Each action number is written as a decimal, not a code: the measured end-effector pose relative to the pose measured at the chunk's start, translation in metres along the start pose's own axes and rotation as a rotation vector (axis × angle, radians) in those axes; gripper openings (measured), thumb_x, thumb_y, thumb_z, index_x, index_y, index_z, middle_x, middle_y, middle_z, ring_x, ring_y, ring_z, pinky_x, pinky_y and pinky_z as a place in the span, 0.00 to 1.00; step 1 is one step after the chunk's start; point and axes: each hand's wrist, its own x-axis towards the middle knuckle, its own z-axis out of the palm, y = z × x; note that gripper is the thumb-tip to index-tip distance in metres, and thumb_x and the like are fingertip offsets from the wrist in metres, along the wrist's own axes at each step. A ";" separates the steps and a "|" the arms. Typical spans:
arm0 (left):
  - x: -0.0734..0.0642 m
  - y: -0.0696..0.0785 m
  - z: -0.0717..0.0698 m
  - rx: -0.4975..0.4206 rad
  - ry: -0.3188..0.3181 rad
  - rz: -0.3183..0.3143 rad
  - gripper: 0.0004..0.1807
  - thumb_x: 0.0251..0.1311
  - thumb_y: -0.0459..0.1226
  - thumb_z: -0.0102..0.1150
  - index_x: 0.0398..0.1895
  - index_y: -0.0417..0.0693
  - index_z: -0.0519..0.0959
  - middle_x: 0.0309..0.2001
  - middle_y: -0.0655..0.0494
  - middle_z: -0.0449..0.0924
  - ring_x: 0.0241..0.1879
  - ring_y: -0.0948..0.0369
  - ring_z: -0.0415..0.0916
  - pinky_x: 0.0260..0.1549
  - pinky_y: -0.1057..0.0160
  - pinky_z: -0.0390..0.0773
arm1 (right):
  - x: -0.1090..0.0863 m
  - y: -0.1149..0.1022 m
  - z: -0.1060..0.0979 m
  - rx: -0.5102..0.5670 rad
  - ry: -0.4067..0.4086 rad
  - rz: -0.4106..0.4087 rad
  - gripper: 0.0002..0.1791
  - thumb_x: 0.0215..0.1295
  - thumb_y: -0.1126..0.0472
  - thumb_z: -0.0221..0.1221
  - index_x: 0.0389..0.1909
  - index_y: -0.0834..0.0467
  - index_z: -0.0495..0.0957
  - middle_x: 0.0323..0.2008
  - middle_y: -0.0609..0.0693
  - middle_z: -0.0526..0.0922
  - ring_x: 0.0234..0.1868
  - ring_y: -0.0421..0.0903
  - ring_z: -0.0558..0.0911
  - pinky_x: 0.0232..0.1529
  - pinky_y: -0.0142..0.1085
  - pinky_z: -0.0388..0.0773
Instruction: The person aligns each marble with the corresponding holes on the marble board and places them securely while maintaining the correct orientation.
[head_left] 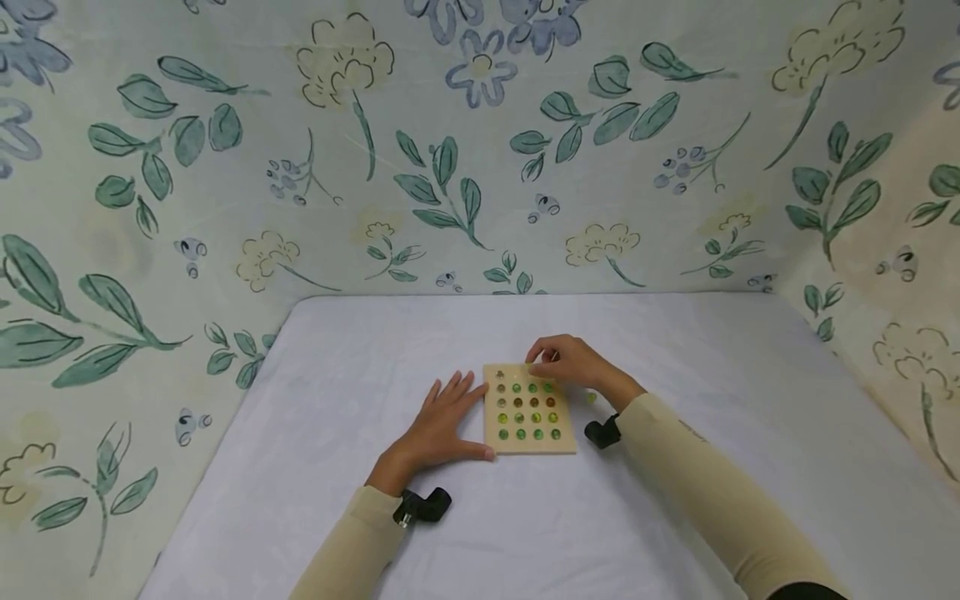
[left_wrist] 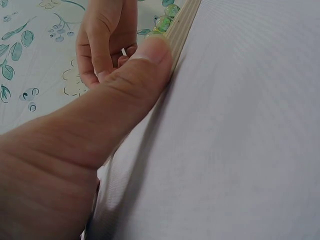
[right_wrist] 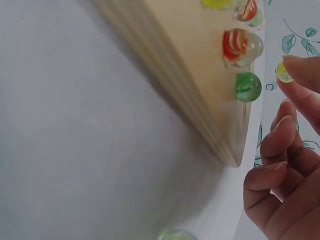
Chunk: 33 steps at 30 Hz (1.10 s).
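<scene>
A square wooden board [head_left: 529, 447] lies on the white cloth, with rows of glass marbles [head_left: 519, 418] in green, yellow and red-brown set on it. My left hand [head_left: 438, 425] has its fingers spread along the board's left side; the thumb [left_wrist: 152, 50] touches the near edge by the corner. Over the board's far right part, my right hand [head_left: 573, 362] pinches a yellow marble [right_wrist: 285, 72] between thumb and forefinger, its other fingers loosely bent. The held marble is raised above the board in the right wrist view. My right hand hides part of the far row.
One loose yellow-green marble [head_left: 591, 397] lies on the cloth just right of the board, near my right wrist. White cloth [head_left: 337, 375] covers the table. A floral-patterned curtain [head_left: 450, 167] stands behind the table and along its sides.
</scene>
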 end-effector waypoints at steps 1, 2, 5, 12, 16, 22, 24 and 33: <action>0.000 -0.001 0.000 0.004 0.003 0.003 0.62 0.38 0.75 0.59 0.77 0.61 0.51 0.77 0.55 0.41 0.76 0.58 0.30 0.71 0.50 0.29 | 0.001 -0.001 0.001 -0.003 -0.002 0.003 0.08 0.63 0.57 0.63 0.42 0.53 0.82 0.31 0.51 0.75 0.32 0.47 0.71 0.31 0.35 0.70; 0.000 -0.001 0.000 0.008 0.004 0.004 0.62 0.38 0.75 0.58 0.77 0.61 0.51 0.77 0.56 0.41 0.76 0.58 0.30 0.71 0.50 0.29 | 0.002 -0.003 0.001 -0.008 -0.005 0.005 0.08 0.63 0.58 0.63 0.42 0.53 0.82 0.31 0.51 0.75 0.32 0.47 0.72 0.31 0.35 0.70; 0.001 -0.002 0.000 0.011 0.005 0.004 0.62 0.38 0.75 0.58 0.77 0.62 0.51 0.77 0.56 0.40 0.76 0.59 0.30 0.71 0.51 0.29 | 0.007 -0.004 0.004 -0.017 -0.015 0.009 0.07 0.63 0.58 0.62 0.42 0.52 0.82 0.31 0.51 0.75 0.33 0.47 0.72 0.32 0.35 0.71; -0.001 -0.002 -0.002 -0.002 0.015 0.021 0.61 0.39 0.73 0.61 0.76 0.59 0.53 0.77 0.53 0.43 0.76 0.56 0.33 0.71 0.49 0.31 | 0.014 -0.002 0.009 -0.037 -0.048 0.013 0.06 0.63 0.55 0.63 0.40 0.50 0.83 0.32 0.50 0.76 0.32 0.46 0.73 0.30 0.34 0.71; -0.002 -0.001 -0.002 -0.005 0.015 0.021 0.61 0.39 0.73 0.61 0.76 0.59 0.52 0.77 0.53 0.43 0.76 0.56 0.33 0.71 0.49 0.31 | 0.016 -0.003 0.011 -0.045 -0.059 0.006 0.06 0.63 0.55 0.63 0.40 0.49 0.83 0.32 0.50 0.76 0.32 0.46 0.73 0.30 0.34 0.71; -0.003 -0.001 -0.001 -0.003 0.018 0.017 0.61 0.39 0.72 0.62 0.76 0.58 0.53 0.77 0.53 0.43 0.76 0.55 0.33 0.71 0.49 0.31 | 0.016 -0.008 0.014 -0.053 -0.086 0.014 0.07 0.63 0.56 0.63 0.41 0.49 0.82 0.32 0.49 0.77 0.32 0.45 0.74 0.32 0.34 0.72; -0.003 -0.001 -0.001 -0.001 0.019 0.020 0.61 0.40 0.72 0.62 0.76 0.58 0.53 0.77 0.52 0.43 0.76 0.55 0.33 0.71 0.48 0.31 | 0.016 -0.009 0.014 -0.063 -0.091 0.020 0.07 0.63 0.55 0.63 0.41 0.48 0.82 0.32 0.49 0.77 0.32 0.45 0.74 0.32 0.35 0.72; -0.001 0.004 -0.003 -0.006 0.009 0.012 0.61 0.39 0.72 0.63 0.76 0.58 0.53 0.77 0.52 0.43 0.76 0.55 0.33 0.71 0.49 0.30 | 0.018 -0.005 0.012 -0.065 -0.103 0.019 0.07 0.62 0.55 0.63 0.40 0.47 0.82 0.33 0.48 0.78 0.32 0.45 0.75 0.33 0.35 0.72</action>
